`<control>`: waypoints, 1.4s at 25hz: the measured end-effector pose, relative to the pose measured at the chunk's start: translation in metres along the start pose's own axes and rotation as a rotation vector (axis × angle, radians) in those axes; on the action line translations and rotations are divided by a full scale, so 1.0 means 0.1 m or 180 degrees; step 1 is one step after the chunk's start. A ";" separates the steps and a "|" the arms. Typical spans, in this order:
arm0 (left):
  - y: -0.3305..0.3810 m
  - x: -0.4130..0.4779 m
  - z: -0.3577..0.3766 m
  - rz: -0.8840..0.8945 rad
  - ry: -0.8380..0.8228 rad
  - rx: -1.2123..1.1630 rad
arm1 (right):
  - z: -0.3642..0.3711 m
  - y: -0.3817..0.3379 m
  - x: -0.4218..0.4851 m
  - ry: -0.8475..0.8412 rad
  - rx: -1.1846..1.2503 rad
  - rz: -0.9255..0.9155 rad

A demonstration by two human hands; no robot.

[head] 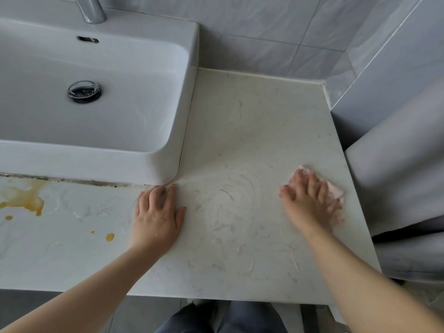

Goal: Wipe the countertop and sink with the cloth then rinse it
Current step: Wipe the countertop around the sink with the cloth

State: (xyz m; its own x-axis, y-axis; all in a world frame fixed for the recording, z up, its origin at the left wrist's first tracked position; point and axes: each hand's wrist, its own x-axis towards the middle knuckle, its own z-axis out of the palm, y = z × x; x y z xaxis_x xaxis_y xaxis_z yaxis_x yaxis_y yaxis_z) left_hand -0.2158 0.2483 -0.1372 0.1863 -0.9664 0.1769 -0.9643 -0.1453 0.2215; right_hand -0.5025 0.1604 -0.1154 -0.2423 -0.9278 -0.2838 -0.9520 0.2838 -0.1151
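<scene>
— Well, where was the cloth [335, 191] at that moment?

— Under the right hand [310, 200], near the right edge of the countertop [252, 131], well apart from the sink [120, 116]. The fingers lay straight and spread on top, pressing it flat rather than bunching it, though the hand was blurred.

— And the left hand [157, 212]?

— Flat on the countertop just beside the sink's front corner, fingers straight, holding nothing. It looked like a brace.

— So how should the wipe have gone?

— With overlapping passes and even pressure, I'd say, since swirled wet streaks [228, 200] showed between the hands. After that, leftward to the dark grime [79, 181] along the seam at the sink's front. I'd have left the yellow stain [26, 198] and the small drops [110, 236] near it until last, so the cloth wouldn't smear them across the right part. The sink, and the rinse under the faucet [92, 9], were not yet done.
</scene>
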 end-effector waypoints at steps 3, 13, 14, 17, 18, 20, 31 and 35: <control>0.01 -0.02 0.03 -0.0022 -0.0037 -0.0007 | 0.36 -0.72 -0.50 0.0029 -0.0216 -0.1196; 0.02 -0.03 0.00 -0.0015 -0.0029 -0.0005 | 0.20 -0.73 -0.18 0.0016 -0.0275 -0.1071; 0.01 -0.04 0.01 -0.0017 0.0011 -0.0060 | 0.31 -0.99 -0.32 0.0039 -0.0258 -0.1594; -0.01 -0.03 0.02 -0.0096 0.0150 -0.0250 | 0.42 -1.47 -0.51 -0.0100 -0.0425 -0.2848; -0.01 -0.03 0.03 -0.0104 0.0174 -0.0291 | 0.41 -1.47 -0.45 -0.0086 -0.0497 -0.2988; -0.02 -0.04 0.03 -0.0105 0.0157 -0.0308 | 0.39 -1.26 -0.32 0.0129 -0.0520 -0.2970; 0.01 -0.04 -0.03 -0.0223 -0.0070 -0.0284 | 0.38 -0.98 -0.48 -0.0018 -0.0372 -0.2188; 0.02 -0.03 -0.05 -0.0225 -0.0130 -0.0239 | 0.11 -0.20 0.09 0.0141 -0.0432 -0.1345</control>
State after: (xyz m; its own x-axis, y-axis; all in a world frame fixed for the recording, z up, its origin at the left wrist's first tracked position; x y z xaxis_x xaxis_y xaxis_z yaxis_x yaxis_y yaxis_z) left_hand -0.2170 0.2519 -0.1328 0.2440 -0.9624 0.1194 -0.9319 -0.1986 0.3035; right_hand -0.4841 0.1489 -0.1259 0.1682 -0.9658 -0.1974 -0.9844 -0.1540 -0.0853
